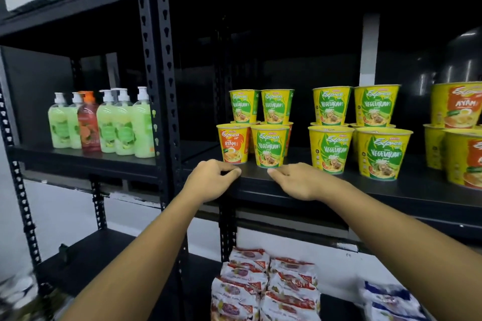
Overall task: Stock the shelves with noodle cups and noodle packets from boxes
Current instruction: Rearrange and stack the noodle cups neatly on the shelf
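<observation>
Head view: at the shelf's (pixel 339 185) front edge, left hand (pixel 211 180) and right hand (pixel 297 181), fingers loosely curled and empty, should align Ayam cup (pixel 233 143) and Vegetarian cup (pixel 270 146) gently.

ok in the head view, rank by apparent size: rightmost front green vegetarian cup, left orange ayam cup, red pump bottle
1. green-and-yellow vegetarian paper cup
2. orange-and-yellow ayam paper cup and red plastic pump bottle: too alike to rank

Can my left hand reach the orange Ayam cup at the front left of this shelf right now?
Probably yes. The left hand holds nothing and sits at the front edge of the shelf, just below the Ayam cup, with nothing between them.
</observation>
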`<state>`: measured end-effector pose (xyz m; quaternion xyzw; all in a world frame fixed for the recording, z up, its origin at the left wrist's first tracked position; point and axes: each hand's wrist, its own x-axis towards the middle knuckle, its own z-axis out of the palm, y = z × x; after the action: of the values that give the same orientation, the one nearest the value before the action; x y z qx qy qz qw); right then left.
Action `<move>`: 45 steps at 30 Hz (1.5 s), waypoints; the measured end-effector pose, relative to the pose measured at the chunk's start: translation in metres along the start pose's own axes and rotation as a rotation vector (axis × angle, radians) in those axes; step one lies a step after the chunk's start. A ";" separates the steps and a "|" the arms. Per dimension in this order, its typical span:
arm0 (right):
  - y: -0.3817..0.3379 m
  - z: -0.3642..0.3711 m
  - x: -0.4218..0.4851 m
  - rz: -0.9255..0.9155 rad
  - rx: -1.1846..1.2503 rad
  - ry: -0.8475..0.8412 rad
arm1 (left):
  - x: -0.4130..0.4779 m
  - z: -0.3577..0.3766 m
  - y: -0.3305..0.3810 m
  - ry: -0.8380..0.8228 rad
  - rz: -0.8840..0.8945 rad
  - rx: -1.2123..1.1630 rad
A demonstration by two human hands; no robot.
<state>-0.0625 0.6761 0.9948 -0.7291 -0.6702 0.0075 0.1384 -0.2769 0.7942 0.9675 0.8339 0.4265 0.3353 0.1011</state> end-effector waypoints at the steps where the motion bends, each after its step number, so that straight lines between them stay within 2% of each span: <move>1: -0.004 0.000 0.005 0.042 0.039 0.017 | 0.005 -0.004 -0.007 0.001 -0.004 -0.007; 5: -0.014 -0.004 0.025 0.223 0.201 0.153 | 0.028 -0.020 -0.030 0.041 0.004 -0.083; 9: -0.024 -0.006 0.042 0.359 0.386 0.278 | 0.054 -0.028 -0.039 0.050 -0.044 -0.300; 14: -0.027 0.000 0.065 0.332 0.656 0.472 | 0.089 -0.026 -0.036 -0.094 -0.022 -0.512; 18: -0.027 0.010 0.072 0.281 0.772 0.512 | 0.107 -0.014 -0.039 -0.168 0.026 -0.698; 21: -0.023 0.013 0.074 0.270 0.834 0.523 | 0.109 -0.004 -0.044 -0.154 0.041 -0.728; 26: -0.018 0.016 0.079 0.268 0.784 0.534 | 0.116 0.002 -0.056 -0.174 0.084 -0.677; 33: -0.011 0.019 0.083 0.257 0.771 0.512 | 0.121 0.004 -0.063 -0.210 0.070 -0.756; 45: -0.015 0.019 0.080 0.264 0.728 0.508 | 0.117 0.002 -0.063 -0.192 0.086 -0.718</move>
<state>-0.0724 0.7592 0.9941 -0.6910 -0.4701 0.0812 0.5431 -0.2676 0.9247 0.9925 0.7902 0.2348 0.3878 0.4124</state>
